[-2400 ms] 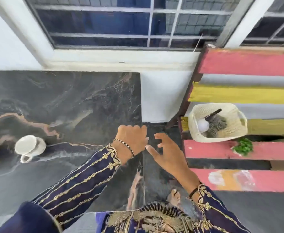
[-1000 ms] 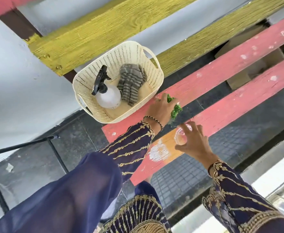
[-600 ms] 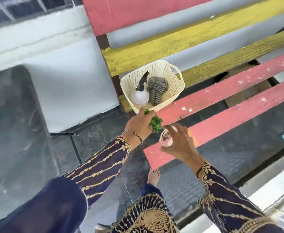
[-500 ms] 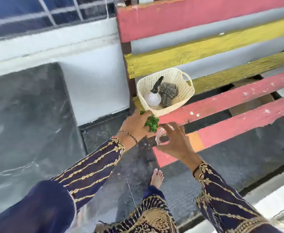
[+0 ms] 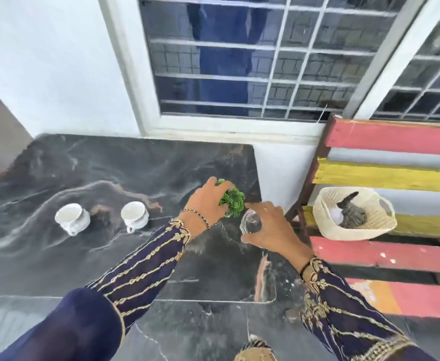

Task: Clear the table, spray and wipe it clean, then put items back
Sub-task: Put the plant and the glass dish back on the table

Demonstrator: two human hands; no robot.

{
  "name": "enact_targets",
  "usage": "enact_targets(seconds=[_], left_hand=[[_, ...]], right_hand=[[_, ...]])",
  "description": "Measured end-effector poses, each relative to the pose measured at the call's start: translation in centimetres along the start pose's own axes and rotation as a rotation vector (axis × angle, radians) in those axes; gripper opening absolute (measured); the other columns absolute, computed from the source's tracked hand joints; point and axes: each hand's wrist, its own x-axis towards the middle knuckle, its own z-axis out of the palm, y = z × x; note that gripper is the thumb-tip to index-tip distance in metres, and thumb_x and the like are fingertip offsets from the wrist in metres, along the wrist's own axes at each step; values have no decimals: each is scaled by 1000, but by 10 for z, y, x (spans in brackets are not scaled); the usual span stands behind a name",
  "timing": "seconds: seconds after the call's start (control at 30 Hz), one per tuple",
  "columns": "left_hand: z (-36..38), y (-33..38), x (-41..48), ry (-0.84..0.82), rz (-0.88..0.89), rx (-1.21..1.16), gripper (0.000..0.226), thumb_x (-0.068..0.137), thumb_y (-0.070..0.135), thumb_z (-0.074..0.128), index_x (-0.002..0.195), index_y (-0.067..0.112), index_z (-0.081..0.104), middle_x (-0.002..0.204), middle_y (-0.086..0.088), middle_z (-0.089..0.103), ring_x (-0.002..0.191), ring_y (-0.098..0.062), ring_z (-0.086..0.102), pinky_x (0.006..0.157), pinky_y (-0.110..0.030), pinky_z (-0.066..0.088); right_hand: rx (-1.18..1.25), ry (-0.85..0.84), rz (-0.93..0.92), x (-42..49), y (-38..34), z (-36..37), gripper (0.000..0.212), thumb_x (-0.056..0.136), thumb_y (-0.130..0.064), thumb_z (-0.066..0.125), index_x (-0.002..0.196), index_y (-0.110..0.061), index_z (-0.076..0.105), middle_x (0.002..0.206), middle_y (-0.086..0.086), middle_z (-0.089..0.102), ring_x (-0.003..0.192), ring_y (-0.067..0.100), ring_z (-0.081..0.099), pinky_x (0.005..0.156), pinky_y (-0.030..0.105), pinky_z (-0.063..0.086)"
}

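The dark marble table [image 5: 109, 173] fills the left and middle of the view. Two white cups [image 5: 72, 218] [image 5: 134, 215] stand on it at the left. My left hand [image 5: 208, 201] grips a small green plant [image 5: 233, 200] above the table's right side. Just right of it, my right hand [image 5: 268, 227] holds a clear glass [image 5: 250, 223] near the table's right edge. On the bench to the right sits a cream basket [image 5: 325, 225] with a spray bottle [image 5: 337, 213] and a striped cloth [image 5: 352, 218] inside.
A red and yellow slatted bench [image 5: 395, 256] stands right of the table, close to its edge. A barred window [image 5: 239, 56] and white wall lie behind. Dark tiled floor [image 5: 200, 327] shows below the table's front edge.
Both hands picked up the green plant and the glass from the bench and carried them left over the table. The view swung back from the bench to the table.
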Motion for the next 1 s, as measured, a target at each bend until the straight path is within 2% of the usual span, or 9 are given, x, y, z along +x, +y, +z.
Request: enact_targets(seconds=[0.23, 0.47, 0.6, 0.8, 1.0], left_hand=[[-34, -67, -16, 71, -141, -5, 42, 85, 19, 62, 124, 25, 49, 118, -10, 46, 95, -42, 63, 82, -45, 52], [-51, -127, 7, 66, -212, -21, 44, 86, 20, 61, 127, 25, 48, 123, -10, 45, 98, -42, 62, 86, -46, 53], [-54, -162, 32, 63, -213, -26, 42, 86, 22, 62, 125, 26, 49, 121, -9, 46, 96, -40, 62, 86, -44, 52], [-57, -212, 73, 32, -234, -44, 40, 83, 22, 64, 121, 27, 52, 115, -7, 47, 98, -38, 62, 85, -45, 52], [-59, -247, 100, 52, -260, -36, 42, 83, 24, 64, 124, 26, 53, 117, -8, 48, 95, -38, 62, 83, -41, 51]], right_hand=[[-78, -69, -111, 35, -79, 13, 89, 71, -51, 83, 149, -36, 43, 148, -4, 39, 138, 25, 33, 107, 56, 43], [-114, -96, -150, 94, -118, 31, 88, 72, -51, 81, 149, -43, 38, 146, -5, 39, 136, 26, 34, 106, 59, 43], [-114, -99, -123, 135, -127, 44, 94, 70, -52, 82, 151, -37, 38, 149, -8, 37, 137, 25, 33, 105, 58, 42], [-128, -151, -52, 204, -125, 55, 103, 72, -55, 79, 158, -30, 27, 158, -5, 29, 145, 28, 26, 105, 61, 37], [-153, -157, 12, 266, -115, 57, 103, 72, -53, 81, 157, -25, 29, 158, -3, 33, 144, 28, 29, 108, 62, 38]])
